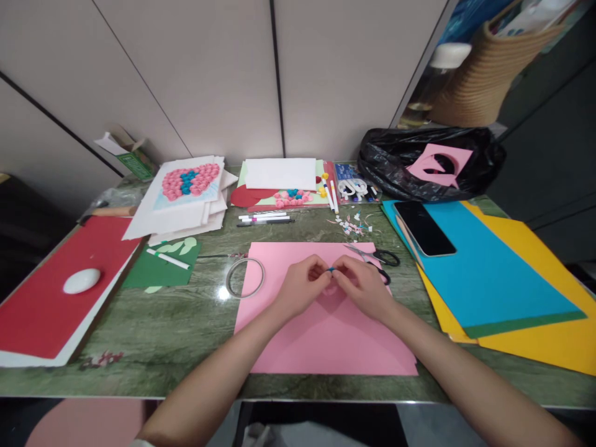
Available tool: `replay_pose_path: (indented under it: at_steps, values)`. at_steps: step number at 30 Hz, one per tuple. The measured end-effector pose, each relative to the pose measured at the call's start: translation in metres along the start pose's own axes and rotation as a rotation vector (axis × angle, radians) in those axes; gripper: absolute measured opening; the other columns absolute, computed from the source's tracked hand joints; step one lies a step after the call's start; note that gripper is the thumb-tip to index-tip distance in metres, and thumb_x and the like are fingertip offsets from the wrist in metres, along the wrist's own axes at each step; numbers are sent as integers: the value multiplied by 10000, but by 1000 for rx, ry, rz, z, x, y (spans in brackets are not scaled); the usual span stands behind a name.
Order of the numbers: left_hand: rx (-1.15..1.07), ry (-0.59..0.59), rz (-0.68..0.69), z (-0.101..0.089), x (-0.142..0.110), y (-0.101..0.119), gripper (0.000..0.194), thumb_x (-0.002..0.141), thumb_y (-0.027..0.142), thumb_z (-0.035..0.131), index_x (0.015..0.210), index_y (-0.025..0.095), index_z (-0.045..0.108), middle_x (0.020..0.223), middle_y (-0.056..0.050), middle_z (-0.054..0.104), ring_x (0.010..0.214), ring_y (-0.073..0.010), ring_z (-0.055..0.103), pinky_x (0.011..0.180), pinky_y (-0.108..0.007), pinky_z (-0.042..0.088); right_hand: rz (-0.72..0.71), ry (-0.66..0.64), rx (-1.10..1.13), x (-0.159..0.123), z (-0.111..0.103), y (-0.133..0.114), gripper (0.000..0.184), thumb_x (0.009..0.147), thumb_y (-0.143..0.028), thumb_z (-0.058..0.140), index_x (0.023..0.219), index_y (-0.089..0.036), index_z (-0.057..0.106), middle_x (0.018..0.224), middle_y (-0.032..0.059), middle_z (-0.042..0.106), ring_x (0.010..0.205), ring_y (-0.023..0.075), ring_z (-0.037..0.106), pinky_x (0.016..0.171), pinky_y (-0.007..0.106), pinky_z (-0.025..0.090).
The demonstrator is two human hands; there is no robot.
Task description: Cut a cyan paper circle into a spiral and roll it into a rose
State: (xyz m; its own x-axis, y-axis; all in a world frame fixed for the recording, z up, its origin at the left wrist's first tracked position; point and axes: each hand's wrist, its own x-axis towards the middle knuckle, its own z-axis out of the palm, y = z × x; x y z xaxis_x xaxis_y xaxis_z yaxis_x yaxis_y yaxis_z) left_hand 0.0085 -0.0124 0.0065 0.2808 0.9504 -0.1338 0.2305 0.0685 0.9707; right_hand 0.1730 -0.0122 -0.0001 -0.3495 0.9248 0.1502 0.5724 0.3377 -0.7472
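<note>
Over a pink sheet (pixel 288 335), my left hand (pixel 305 282) and my right hand (pixel 361 282) meet with fingertips pinched together. Between them is a small piece of blue paper (pixel 331 269), mostly covered by the fingers. Scissors with black handles (pixel 386 257) lie at the sheet's upper right, partly behind my right hand. A roll of tape (pixel 228 279) rests flat across the sheet's left edge. Beyond the hands, several pink and blue paper rosettes (pixel 293 198) sit in a small group near a white sheet (pixel 279 174).
Left are a red sheet (pixel 41 292) with a white oval object (pixel 82 281), a green sheet (pixel 139 270) and a heart picture (pixel 190 181). Right, a phone (pixel 424 228) lies on blue paper (pixel 503 285) over yellow paper (pixel 549 248). Paper scraps (pixel 352 226) and a black bag (pixel 386 161) are behind.
</note>
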Motion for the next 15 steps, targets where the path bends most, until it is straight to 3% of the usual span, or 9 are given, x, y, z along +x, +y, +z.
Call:
replay_pose_path:
  at_steps: [5,15]
  values:
    - [77,-51,25,-1,-2,2,111,807,244,481,749,178,550,674,-1,636,646,-140,580,642,-250,422,-4,3,-35,-1,0,2,134,871,-232,460,760,-198,527,705,3,603,676,152,554,646,274,371]
    - [124,10,52,4,-2,1,108,798,254,504,729,176,534,635,28,566,626,-120,512,610,-235,366,-7,15,-54,-1,4,4,129,866,-257,450,752,-202,479,676,3,568,657,155,521,618,280,350]
